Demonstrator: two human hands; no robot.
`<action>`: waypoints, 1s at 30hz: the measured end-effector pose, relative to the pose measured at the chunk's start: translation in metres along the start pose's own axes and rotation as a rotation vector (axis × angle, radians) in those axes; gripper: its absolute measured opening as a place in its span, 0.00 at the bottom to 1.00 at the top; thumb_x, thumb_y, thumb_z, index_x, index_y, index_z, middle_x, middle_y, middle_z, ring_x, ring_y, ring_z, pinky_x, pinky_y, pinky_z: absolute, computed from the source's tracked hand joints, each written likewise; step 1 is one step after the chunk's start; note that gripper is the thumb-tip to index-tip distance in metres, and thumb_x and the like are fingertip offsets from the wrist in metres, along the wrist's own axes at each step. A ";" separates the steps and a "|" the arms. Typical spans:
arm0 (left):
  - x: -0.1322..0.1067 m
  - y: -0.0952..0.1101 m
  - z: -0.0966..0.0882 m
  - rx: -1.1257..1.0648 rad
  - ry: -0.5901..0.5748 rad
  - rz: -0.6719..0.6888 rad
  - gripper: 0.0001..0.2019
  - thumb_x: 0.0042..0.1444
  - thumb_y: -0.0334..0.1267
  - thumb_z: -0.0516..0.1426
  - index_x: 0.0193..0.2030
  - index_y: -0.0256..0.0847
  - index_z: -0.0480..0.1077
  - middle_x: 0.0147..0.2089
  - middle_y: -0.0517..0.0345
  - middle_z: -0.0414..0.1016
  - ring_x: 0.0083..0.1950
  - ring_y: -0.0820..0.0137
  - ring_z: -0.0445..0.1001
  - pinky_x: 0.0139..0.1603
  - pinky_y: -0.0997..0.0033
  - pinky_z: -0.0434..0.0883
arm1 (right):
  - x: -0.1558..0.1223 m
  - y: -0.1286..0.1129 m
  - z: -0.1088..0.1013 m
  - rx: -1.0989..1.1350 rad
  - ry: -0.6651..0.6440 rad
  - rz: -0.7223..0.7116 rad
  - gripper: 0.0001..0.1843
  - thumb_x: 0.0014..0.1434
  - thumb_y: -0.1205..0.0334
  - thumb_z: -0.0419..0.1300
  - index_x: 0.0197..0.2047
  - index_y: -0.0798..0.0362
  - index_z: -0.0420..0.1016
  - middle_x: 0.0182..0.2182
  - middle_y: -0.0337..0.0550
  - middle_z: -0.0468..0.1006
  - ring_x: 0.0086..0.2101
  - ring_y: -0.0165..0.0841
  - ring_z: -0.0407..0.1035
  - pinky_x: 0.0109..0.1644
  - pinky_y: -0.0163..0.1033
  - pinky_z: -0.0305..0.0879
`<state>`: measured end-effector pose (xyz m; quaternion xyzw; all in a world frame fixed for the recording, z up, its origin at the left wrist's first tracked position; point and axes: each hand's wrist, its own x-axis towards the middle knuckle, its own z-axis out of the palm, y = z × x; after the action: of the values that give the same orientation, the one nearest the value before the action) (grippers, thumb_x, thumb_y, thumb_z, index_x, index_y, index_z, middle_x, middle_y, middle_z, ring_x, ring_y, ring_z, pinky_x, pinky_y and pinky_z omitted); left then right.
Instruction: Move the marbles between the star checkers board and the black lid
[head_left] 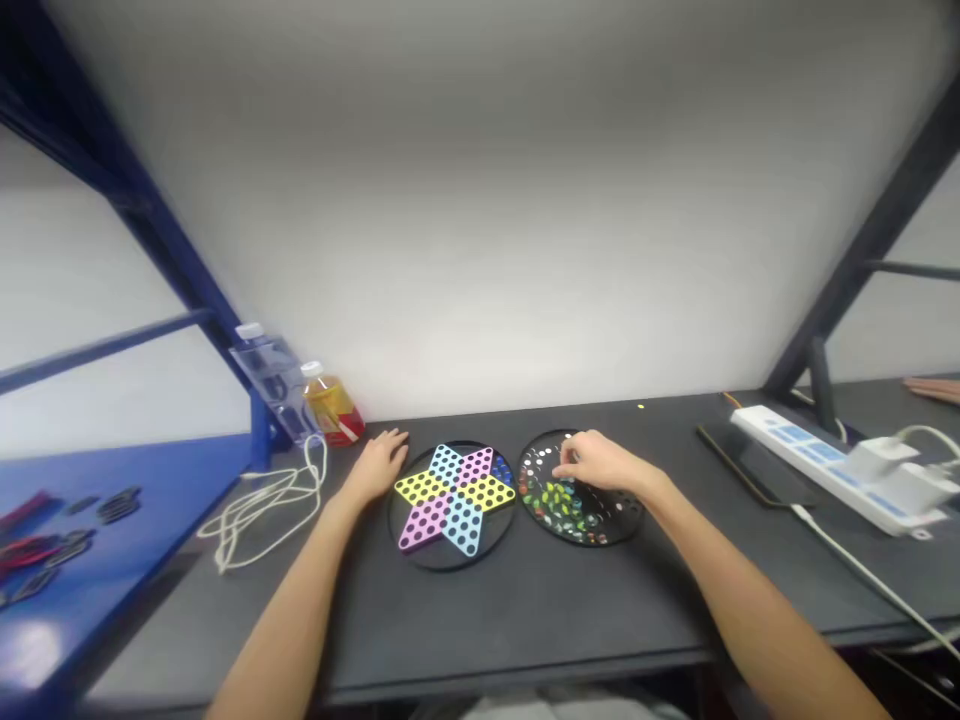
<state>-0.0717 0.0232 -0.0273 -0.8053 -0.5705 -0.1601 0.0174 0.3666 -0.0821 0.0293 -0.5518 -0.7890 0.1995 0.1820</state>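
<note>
The fingertips of the right hand [568,452] dip into a round black tray [628,516] and hide its upper middle, so whether they pinch a marble cannot be made out. That hand is curled downward with its fingers close together, over a loose spread of small glass marbles [556,500], white ones toward the back and green, yellow, red and blue ones lower down, too small and blurred to count. The left hand [382,462] lies open, its fingers slightly apart and holding nothing, just beside the upper left rim of a round black game board [450,563]. This board carries a six-pointed star in yellow, pink and pale blue, pierced with black holes [454,495], and dark blue marbles [502,470] sit at its right side. Board and tray stand side by side, almost touching, on a dark grey table [525,610]. Farther left are an amber drink bottle with a white cap [331,408], a clear plastic package [270,380] and a loose white cord [274,500]. A white power strip [825,465] lies to the right beside a dark flat slab [750,462], and another person's hand [934,390] is cut off by the right edge
</note>
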 end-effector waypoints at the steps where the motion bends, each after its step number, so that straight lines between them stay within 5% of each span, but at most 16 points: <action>1: 0.000 -0.001 0.000 0.001 0.004 0.001 0.25 0.64 0.47 0.44 0.63 0.38 0.65 0.66 0.44 0.62 0.68 0.54 0.58 0.66 0.47 0.56 | 0.000 0.000 0.002 -0.018 -0.021 0.001 0.12 0.51 0.52 0.65 0.28 0.52 0.80 0.25 0.45 0.79 0.28 0.34 0.70 0.32 0.35 0.57; 7: 0.001 -0.003 0.002 0.020 -0.009 -0.004 0.26 0.64 0.48 0.43 0.63 0.38 0.65 0.66 0.44 0.62 0.68 0.54 0.58 0.66 0.48 0.56 | 0.004 0.004 0.007 0.080 -0.032 -0.002 0.12 0.49 0.54 0.65 0.23 0.53 0.77 0.24 0.43 0.76 0.26 0.32 0.67 0.31 0.35 0.57; 13: 0.001 -0.005 0.004 0.017 -0.006 0.007 0.26 0.64 0.48 0.43 0.63 0.37 0.65 0.66 0.43 0.62 0.68 0.54 0.58 0.66 0.48 0.56 | 0.010 0.015 -0.001 1.065 -0.023 0.163 0.17 0.55 0.47 0.58 0.29 0.54 0.69 0.16 0.30 0.54 0.17 0.23 0.42 0.18 0.31 0.39; 16: 0.001 -0.004 0.004 0.022 -0.006 0.007 0.26 0.65 0.48 0.43 0.63 0.37 0.65 0.66 0.43 0.62 0.68 0.53 0.58 0.66 0.48 0.56 | 0.012 0.016 0.002 1.306 -0.090 0.188 0.21 0.56 0.42 0.55 0.28 0.52 0.64 0.17 0.30 0.52 0.17 0.24 0.42 0.17 0.31 0.37; 18: 0.001 -0.004 0.003 0.020 -0.005 0.001 0.26 0.65 0.47 0.44 0.63 0.38 0.65 0.66 0.44 0.62 0.68 0.54 0.58 0.66 0.48 0.55 | 0.013 0.014 0.008 1.206 -0.032 0.211 0.24 0.56 0.39 0.55 0.24 0.52 0.60 0.17 0.30 0.51 0.17 0.24 0.43 0.18 0.32 0.38; 22: 0.001 -0.002 0.002 0.018 -0.009 0.001 0.26 0.65 0.47 0.44 0.63 0.38 0.65 0.67 0.44 0.62 0.68 0.53 0.58 0.66 0.47 0.55 | 0.011 0.013 0.010 0.584 0.135 0.109 0.29 0.52 0.39 0.60 0.16 0.53 0.58 0.13 0.32 0.53 0.18 0.24 0.46 0.22 0.34 0.43; 25: 0.001 -0.002 0.001 0.016 -0.010 -0.002 0.26 0.65 0.47 0.44 0.63 0.38 0.65 0.67 0.44 0.62 0.68 0.55 0.58 0.66 0.48 0.55 | 0.005 0.017 -0.001 0.276 0.005 -0.016 0.25 0.52 0.43 0.61 0.17 0.56 0.71 0.16 0.37 0.66 0.22 0.27 0.57 0.27 0.34 0.50; 30: 0.000 -0.003 0.002 0.014 -0.005 0.004 0.26 0.65 0.47 0.44 0.63 0.38 0.65 0.66 0.44 0.62 0.68 0.54 0.58 0.66 0.48 0.55 | -0.002 0.022 -0.019 0.216 -0.214 -0.131 0.17 0.50 0.50 0.65 0.36 0.54 0.84 0.24 0.39 0.75 0.26 0.29 0.63 0.30 0.34 0.53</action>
<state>-0.0739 0.0251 -0.0300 -0.8066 -0.5702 -0.1543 0.0219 0.3948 -0.0748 0.0342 -0.4518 -0.8122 0.3286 0.1681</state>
